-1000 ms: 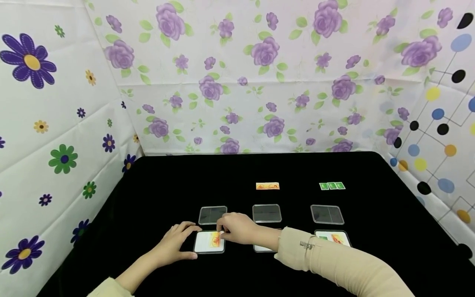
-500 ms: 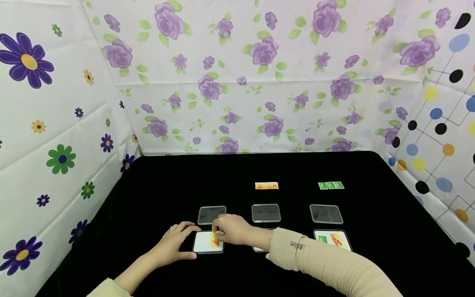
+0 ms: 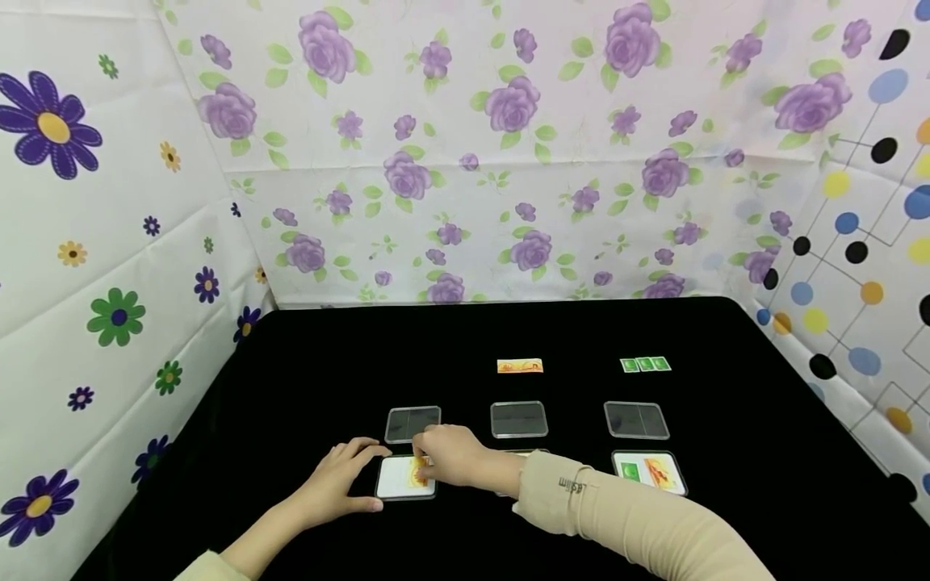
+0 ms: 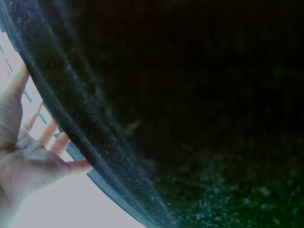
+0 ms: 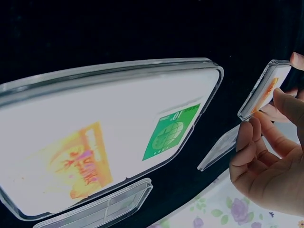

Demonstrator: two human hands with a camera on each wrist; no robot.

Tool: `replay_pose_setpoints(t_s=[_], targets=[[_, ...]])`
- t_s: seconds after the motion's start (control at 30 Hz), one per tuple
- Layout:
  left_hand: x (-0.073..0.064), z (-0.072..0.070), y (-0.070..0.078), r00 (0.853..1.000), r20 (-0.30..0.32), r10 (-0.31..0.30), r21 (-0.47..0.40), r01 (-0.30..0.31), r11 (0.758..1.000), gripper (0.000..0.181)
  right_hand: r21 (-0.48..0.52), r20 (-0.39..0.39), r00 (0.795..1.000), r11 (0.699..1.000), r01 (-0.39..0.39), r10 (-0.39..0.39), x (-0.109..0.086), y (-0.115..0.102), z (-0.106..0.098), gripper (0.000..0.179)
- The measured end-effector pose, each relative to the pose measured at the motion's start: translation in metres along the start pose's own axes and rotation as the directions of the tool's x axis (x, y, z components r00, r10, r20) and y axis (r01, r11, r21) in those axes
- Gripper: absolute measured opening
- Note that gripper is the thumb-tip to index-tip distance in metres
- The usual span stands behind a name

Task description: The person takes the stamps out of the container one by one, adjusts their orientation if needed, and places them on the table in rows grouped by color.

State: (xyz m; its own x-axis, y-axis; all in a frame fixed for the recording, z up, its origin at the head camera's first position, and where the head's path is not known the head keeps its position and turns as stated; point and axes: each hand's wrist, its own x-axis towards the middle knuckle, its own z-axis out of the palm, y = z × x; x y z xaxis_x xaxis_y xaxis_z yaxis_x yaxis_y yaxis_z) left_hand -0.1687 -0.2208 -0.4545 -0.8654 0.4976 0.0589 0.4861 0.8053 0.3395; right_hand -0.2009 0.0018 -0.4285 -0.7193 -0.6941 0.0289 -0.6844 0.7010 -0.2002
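My left hand (image 3: pixel 336 486) rests on the cloth at the leftmost shallow plastic case (image 3: pixel 390 478), thumb and index finger spread at its left corners. This case has a white inside and bears an orange-and-yellow stamp (image 3: pixel 415 474) at its right side. My right hand (image 3: pixel 452 455) is on the stamp, fingers curled at the case's far edge and thumb on the stamp's face, as the right wrist view shows best at the stamp (image 5: pixel 267 94). The right hand hides part of the stamp. In the left wrist view the left hand (image 4: pixel 35 159) has spread, nearly straight fingers over black cloth.
Clear lids (image 3: pixel 519 420) lie in a row behind the cases. The right-hand case (image 3: pixel 679 484) holds a green stamp (image 3: pixel 630 472) and an orange stamp (image 3: pixel 661 474); my sleeve covers most of the middle case. Further back lie an orange strip (image 3: pixel 520 365) and several green stamps (image 3: pixel 646 365).
My right hand has shifted slightly left over the stamp, covering more of it. The left hand stays at the case's corners. The head view has shifted a little.
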Motion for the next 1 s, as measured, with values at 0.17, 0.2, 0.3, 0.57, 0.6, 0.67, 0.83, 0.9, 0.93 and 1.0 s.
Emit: replay_pose_setpoints(t_s=[0.17, 0.2, 0.3, 0.57, 0.6, 0.67, 0.83, 0.9, 0.93, 1.0], targets=[[0.000, 0.000, 0.000, 1.000, -0.005, -0.003, -0.004, 0.003, 1.000, 0.069, -0.003, -0.022, 1.000, 1.000, -0.005, 0.005, 0.002, -0.001, 0.001, 0.021], [0.000, 0.000, 0.000, 1.000, -0.005, -0.002, -0.002, 0.002, 1.000, 0.068, 0.004, -0.024, 1.000, 1.000, -0.009, 0.009, 0.002, -0.001, 0.001, 0.021], [-0.001, 0.000, 0.001, 1.000, -0.005, 0.003, 0.005, -0.003, 1.000, 0.068, 0.017, -0.019, 0.999, 0.999, -0.032, 0.032, 0.003, -0.001, 0.001, 0.021], [0.000, -0.001, 0.002, 1.000, -0.007, -0.001, 0.000, 0.001, 1.000, 0.068, 0.099, 0.011, 0.993, 0.989, -0.114, 0.114, 0.007, -0.002, 0.001, 0.022], [-0.001, -0.001, 0.002, 1.000, -0.006, -0.002, 0.001, 0.002, 1.000, 0.068, 0.115, 0.014, 0.992, 0.986, -0.124, 0.123, 0.007, -0.002, 0.001, 0.023], [-0.001, -0.001, 0.002, 1.000, -0.006, -0.002, 0.001, 0.002, 1.000, 0.068, 0.145, 0.021, 0.990, 0.979, -0.144, 0.143, 0.008, -0.002, 0.001, 0.023], [-0.001, -0.001, 0.002, 1.000, -0.008, 0.000, 0.001, 0.000, 1.000, 0.068, 0.184, 0.039, 0.982, 0.964, -0.191, 0.187, 0.010, -0.001, 0.001, 0.025], [-0.001, -0.001, 0.002, 1.000, -0.009, 0.001, 0.002, -0.001, 1.000, 0.067, 0.189, 0.045, 0.979, 0.961, -0.201, 0.196, 0.011, -0.001, 0.001, 0.025], [-0.001, -0.001, 0.002, 1.000, -0.010, 0.001, 0.002, -0.001, 1.000, 0.067, 0.193, 0.049, 0.979, 0.960, -0.205, 0.199, 0.011, -0.001, 0.001, 0.025], [-0.001, -0.001, 0.002, 1.000, -0.011, 0.002, 0.004, -0.002, 1.000, 0.067, 0.201, 0.054, 0.977, 0.956, -0.213, 0.206, 0.012, 0.000, 0.001, 0.024]])
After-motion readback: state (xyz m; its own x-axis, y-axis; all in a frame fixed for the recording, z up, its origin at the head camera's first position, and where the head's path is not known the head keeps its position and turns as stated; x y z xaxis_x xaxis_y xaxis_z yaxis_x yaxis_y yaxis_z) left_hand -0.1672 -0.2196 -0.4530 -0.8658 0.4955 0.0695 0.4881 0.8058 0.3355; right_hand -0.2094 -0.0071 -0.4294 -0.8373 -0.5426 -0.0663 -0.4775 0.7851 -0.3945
